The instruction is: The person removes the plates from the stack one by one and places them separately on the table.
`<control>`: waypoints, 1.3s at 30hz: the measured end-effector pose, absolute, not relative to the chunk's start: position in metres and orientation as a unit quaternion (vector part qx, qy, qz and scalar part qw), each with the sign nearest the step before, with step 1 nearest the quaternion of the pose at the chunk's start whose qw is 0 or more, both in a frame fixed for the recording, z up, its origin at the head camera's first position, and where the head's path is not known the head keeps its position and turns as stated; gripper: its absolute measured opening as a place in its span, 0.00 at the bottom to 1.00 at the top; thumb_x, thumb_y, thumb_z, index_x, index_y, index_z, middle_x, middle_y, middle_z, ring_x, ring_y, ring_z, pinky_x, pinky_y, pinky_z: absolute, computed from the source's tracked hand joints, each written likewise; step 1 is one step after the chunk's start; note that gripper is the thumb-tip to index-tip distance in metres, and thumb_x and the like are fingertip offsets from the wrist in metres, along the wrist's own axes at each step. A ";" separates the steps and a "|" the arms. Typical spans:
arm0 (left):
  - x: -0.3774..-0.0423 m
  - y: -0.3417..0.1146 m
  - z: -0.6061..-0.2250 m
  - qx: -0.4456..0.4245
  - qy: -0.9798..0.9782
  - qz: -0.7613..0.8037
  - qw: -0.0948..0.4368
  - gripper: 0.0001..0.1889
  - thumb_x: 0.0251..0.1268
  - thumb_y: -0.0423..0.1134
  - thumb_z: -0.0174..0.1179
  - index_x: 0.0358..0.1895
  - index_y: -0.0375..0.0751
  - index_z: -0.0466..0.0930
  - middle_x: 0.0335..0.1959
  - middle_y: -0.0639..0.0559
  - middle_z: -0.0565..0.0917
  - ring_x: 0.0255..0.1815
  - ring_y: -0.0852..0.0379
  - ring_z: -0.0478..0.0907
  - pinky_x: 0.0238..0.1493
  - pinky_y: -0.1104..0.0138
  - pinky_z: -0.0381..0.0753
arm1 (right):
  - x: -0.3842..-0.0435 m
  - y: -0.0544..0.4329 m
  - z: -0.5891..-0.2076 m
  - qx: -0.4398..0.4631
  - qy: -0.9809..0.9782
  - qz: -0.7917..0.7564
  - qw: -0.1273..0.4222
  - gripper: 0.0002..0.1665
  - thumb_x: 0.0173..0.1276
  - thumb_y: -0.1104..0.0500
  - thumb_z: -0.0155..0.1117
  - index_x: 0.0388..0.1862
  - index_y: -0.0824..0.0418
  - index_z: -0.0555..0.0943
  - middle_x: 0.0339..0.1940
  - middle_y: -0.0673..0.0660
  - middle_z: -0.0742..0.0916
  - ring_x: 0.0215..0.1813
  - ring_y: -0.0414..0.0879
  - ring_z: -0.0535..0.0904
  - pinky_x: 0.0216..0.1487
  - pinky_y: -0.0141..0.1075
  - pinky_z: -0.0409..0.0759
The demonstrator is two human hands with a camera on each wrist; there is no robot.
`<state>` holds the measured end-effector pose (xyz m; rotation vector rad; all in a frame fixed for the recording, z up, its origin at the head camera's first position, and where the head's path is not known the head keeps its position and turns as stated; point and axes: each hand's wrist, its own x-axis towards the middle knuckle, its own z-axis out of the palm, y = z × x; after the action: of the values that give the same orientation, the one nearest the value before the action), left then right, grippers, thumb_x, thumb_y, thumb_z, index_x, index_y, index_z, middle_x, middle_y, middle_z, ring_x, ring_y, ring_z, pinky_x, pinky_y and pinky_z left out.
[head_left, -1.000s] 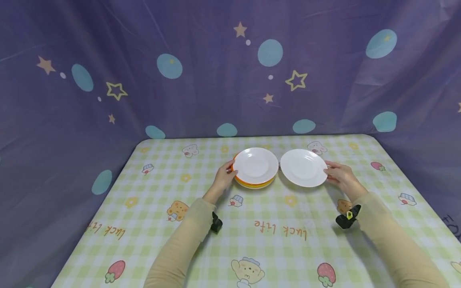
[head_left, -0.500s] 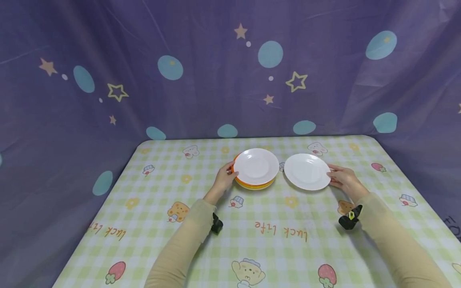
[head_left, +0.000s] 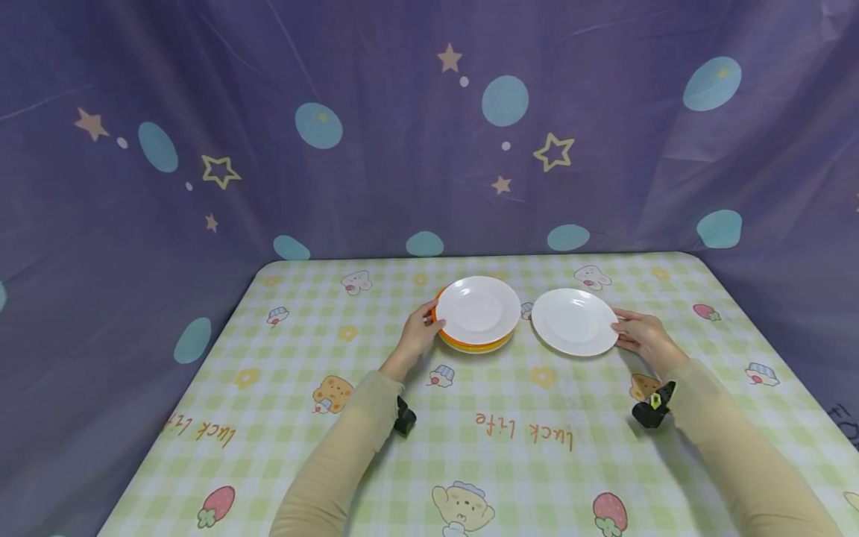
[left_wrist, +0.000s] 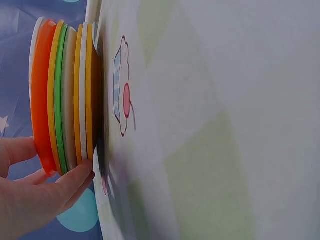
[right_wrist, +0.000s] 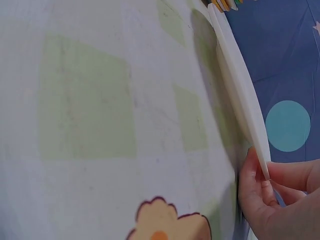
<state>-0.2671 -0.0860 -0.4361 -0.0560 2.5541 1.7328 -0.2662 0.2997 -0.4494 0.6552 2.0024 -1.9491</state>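
right hand (head_left: 643,333) pinches glossy white plate (head_left: 575,322); left hand (head_left: 417,332) grips multicoloured plate stack (left_wrist: 60,100).

Arms (head_left: 338,455) outstretched, left grip (head_left: 415,335) and right grip (head_left: 646,337) pinched

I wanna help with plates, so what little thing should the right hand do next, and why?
Probably ease the plate flat onto the cloth: the right hand pinches its edge, a shadow shows beneath, and it's apart from the stack the left hand holds. I can't tell whether it's touching already.
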 end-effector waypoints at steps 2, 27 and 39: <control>-0.267 -0.086 -0.436 -0.020 0.827 0.561 0.029 0.25 0.59 0.29 0.53 0.62 0.35 0.62 0.54 0.37 0.71 0.52 0.48 0.69 0.52 0.65 0.73 | -0.269 0.307 -0.457 0.205 0.683 -0.687 0.139 0.35 0.60 0.67 0.57 0.66 0.61 0.58 0.24 0.46 0.80 0.26 0.37 0.78 0.33 0.31 0.80; -0.267 -0.087 -0.437 -0.008 0.825 0.563 0.035 0.25 0.60 0.29 0.51 0.62 0.34 0.62 0.53 0.38 0.70 0.53 0.47 0.69 0.52 0.65 0.73 | -0.258 0.304 -0.448 0.180 0.778 -0.593 0.107 0.32 0.62 0.68 0.52 0.65 0.72 0.56 0.24 0.49 0.80 0.24 0.34 0.76 0.32 0.28 0.80; -0.267 -0.088 -0.437 -0.014 0.830 0.557 0.040 0.25 0.61 0.31 0.52 0.63 0.36 0.62 0.56 0.39 0.69 0.55 0.48 0.68 0.55 0.64 0.72 | -0.249 0.268 -0.427 0.010 0.912 -0.393 -0.114 0.20 0.58 0.68 0.55 0.49 0.77 0.73 0.42 0.76 0.78 0.42 0.66 0.76 0.42 0.50 0.76</control>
<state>-0.2670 -0.0879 -0.4368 -0.0432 2.5426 1.7061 -0.2492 0.2680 -0.4269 0.0351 3.0949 -1.3343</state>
